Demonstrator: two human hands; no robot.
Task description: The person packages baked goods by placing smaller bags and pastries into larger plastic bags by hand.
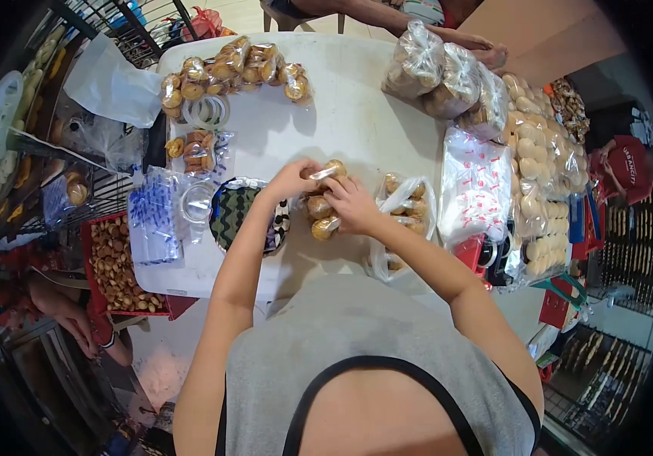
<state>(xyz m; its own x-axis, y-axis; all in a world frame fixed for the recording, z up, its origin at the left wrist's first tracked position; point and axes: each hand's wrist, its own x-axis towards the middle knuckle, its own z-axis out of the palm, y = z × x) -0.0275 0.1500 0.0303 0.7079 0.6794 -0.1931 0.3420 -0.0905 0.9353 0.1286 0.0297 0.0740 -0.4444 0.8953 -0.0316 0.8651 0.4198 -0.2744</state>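
In the middle of the white table [342,125] lies a clear plastic bag of small round golden-brown buns [324,226]. My left hand [294,181] grips the bag's far left part, fingers bent. My right hand [351,207] is closed over its right side, its fingers partly hiding the buns. Just right of it, more bagged buns [415,209] sit in a white plastic carrier bag [399,196]. Near my left forearm is a round thing covered in green and black zigzag cloth [229,216], partly hidden by the arm.
Bagged buns [231,61] and tape rolls [206,112] stand back left, near flat plastic bags [155,216]. A red crate [178,305] of buns is at left. Large filled bags [452,80], printed bags [478,171] and packed pale buns [535,152] line the right. Other people are around.
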